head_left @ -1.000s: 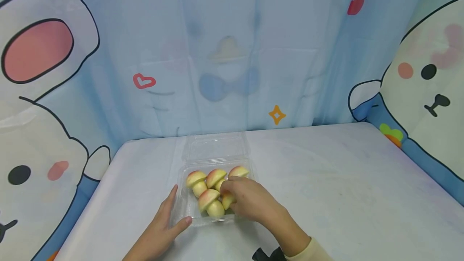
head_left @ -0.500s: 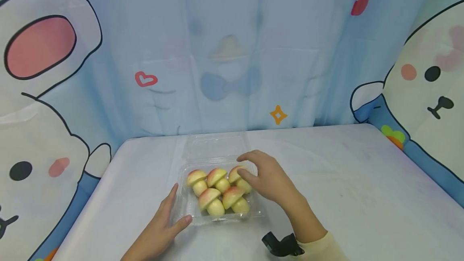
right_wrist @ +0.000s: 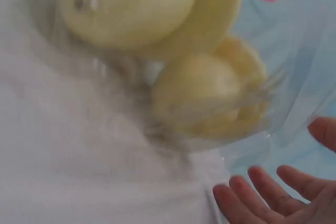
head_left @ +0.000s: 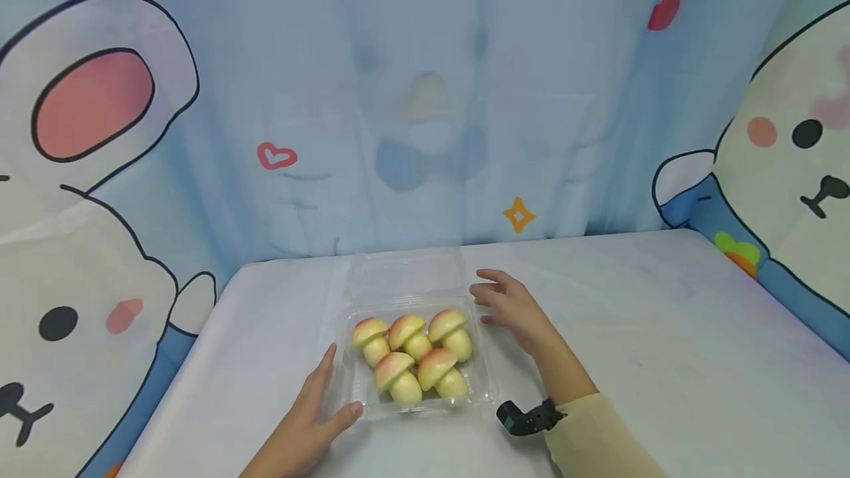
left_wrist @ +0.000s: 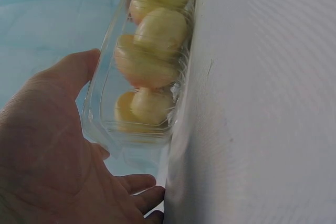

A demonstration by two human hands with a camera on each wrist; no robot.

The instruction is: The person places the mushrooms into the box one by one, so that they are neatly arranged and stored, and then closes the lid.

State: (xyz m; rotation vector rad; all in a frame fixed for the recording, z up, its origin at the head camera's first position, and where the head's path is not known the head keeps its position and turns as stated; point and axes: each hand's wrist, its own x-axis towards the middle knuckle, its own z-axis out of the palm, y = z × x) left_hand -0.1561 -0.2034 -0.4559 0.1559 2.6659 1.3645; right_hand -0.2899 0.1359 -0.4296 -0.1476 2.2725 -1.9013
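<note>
Several mushroom-shaped pieces (head_left: 396, 375), pale yellow with reddish caps, lie in two rows in a clear plastic clamshell box (head_left: 432, 406). The box's lid (head_left: 406, 276) is flipped back away from me. At the box's left side is my left hand (head_left: 305, 415), thumb and fingers spread along its near-left corner. In the left wrist view a digit of that hand reaches the box's rim (left_wrist: 97, 85), with the others stretched out below. My right hand (head_left: 514, 308) hovers beside the box's right side, fingers loosely extended and holding nothing; the right wrist view shows its spread fingers (right_wrist: 268, 190).
A white cloth (head_left: 631, 345) covers the table. Behind it hangs a blue curtain (head_left: 558, 94) printed with cartoon animals and hearts. A black wrist device (head_left: 527, 419) sits at my right sleeve (head_left: 598, 437).
My right hand has let go of a mushroom-shaped piece at the front right, lifted out of the box and moved right. My left hand has stayed at the box's left side.
</note>
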